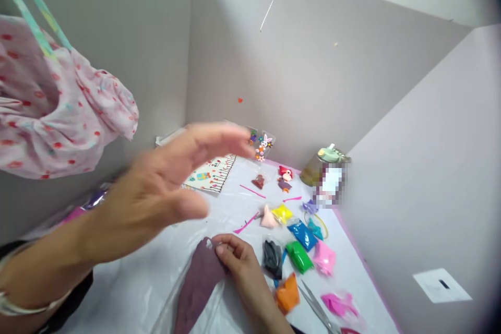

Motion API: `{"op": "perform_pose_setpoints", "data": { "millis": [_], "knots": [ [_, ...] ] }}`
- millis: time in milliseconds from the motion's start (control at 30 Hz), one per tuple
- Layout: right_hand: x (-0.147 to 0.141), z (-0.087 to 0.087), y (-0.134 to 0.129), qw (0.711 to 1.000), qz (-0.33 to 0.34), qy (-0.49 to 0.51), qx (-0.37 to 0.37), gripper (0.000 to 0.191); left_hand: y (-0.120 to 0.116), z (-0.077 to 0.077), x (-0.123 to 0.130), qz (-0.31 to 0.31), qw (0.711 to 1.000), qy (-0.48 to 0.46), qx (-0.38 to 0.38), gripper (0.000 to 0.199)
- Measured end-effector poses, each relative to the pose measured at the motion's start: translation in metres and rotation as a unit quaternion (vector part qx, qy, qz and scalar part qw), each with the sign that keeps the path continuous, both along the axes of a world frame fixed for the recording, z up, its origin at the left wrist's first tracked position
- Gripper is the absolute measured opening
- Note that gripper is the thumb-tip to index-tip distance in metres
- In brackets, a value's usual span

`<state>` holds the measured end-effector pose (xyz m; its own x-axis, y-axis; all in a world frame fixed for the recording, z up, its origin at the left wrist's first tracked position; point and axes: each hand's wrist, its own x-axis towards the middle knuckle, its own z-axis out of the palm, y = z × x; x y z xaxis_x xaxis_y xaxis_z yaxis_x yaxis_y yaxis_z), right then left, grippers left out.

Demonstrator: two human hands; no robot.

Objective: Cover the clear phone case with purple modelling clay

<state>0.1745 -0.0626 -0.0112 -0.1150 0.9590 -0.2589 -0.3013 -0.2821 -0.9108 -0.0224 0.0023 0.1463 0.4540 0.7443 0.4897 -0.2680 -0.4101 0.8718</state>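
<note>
My left hand (168,182) is raised high over the surface, slightly blurred. Its fingers and thumb are apart with nothing between them. Low in the view, my right hand (237,258) has thumb and forefinger pinched together. They meet at the upper edge of a dusky purple cloth (201,279), beside a small whitish patch (209,243). Whatever lies between those fingertips is too small to make out. Closest to the right hand are a black clay packet (272,259) and an orange clay packet (288,293).
Scissors (319,308) lie at the lower right. Green (299,257), blue (302,235) and pink (324,258) packets stand grouped nearby. Farther back are thin pink strips (247,223), a patterned notebook (207,175) and a bottle (313,167). Spotted cloth (78,109) hangs upper left.
</note>
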Motion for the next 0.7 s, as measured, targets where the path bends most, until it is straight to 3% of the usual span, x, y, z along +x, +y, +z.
{"op": "perform_pose_setpoints", "data": {
  "millis": [67,167,233,300,433,700],
  "knots": [
    [0.000,-0.001,0.000,0.999,-0.019,0.032,-0.007,0.046,0.006,-0.031,0.010,0.003,0.996,0.084,-0.032,0.045],
    [0.001,-0.003,0.001,0.997,-0.056,0.061,0.003,0.042,0.016,-0.091,0.020,0.001,0.975,0.183,-0.126,0.044],
    [0.002,-0.001,0.002,0.996,-0.073,0.056,0.011,0.042,0.018,-0.124,0.021,-0.044,0.962,0.201,-0.180,0.041],
    [0.002,0.001,0.001,0.996,-0.079,0.037,0.016,0.043,0.015,-0.143,0.020,-0.111,0.947,0.205,-0.222,0.038],
    [0.002,0.000,0.000,0.997,-0.072,-0.018,0.028,0.045,0.001,-0.151,0.018,-0.096,0.947,0.174,-0.251,0.024],
    [-0.002,-0.004,0.000,0.992,-0.089,-0.068,0.060,0.045,-0.011,-0.164,0.018,-0.068,0.952,0.121,-0.274,0.034]
  ]
}}
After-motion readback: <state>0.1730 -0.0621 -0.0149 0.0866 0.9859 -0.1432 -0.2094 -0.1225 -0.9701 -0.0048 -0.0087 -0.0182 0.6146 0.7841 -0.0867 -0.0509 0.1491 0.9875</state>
